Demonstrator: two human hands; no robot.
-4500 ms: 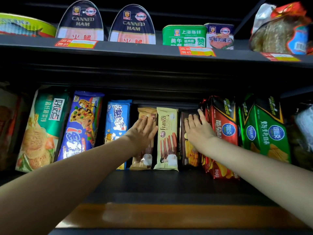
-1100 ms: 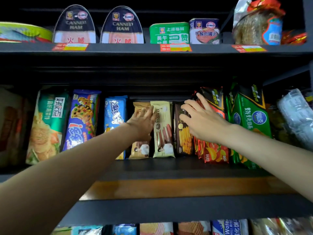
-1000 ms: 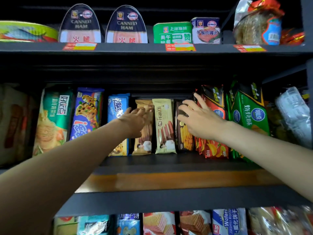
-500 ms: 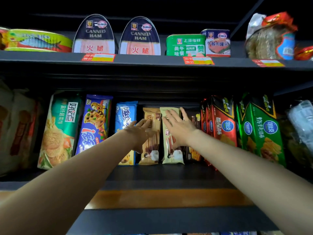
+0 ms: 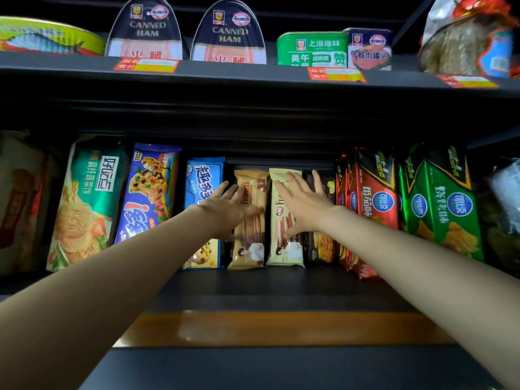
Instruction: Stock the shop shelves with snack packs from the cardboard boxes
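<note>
Facing packs upright on the middle shelf (image 5: pixel 253 288). Left hand (image 5: pixel 225 209) flat, fingers straight, on the tan Franzzi pack (image 5: pixel 249 249); right hand (image 5: pixel 302 205) likewise flat on the cream Franzzi pack (image 5: pixel 284 249). Long axes vertical, side by side, directly ahead; each hand nearest its own pack.

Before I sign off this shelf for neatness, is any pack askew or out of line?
Mostly tidy. The red packs lean over and jut further forward than the upright brown Franzi pack and cream Franzi pack. The green packs beside them tilt too.
</note>
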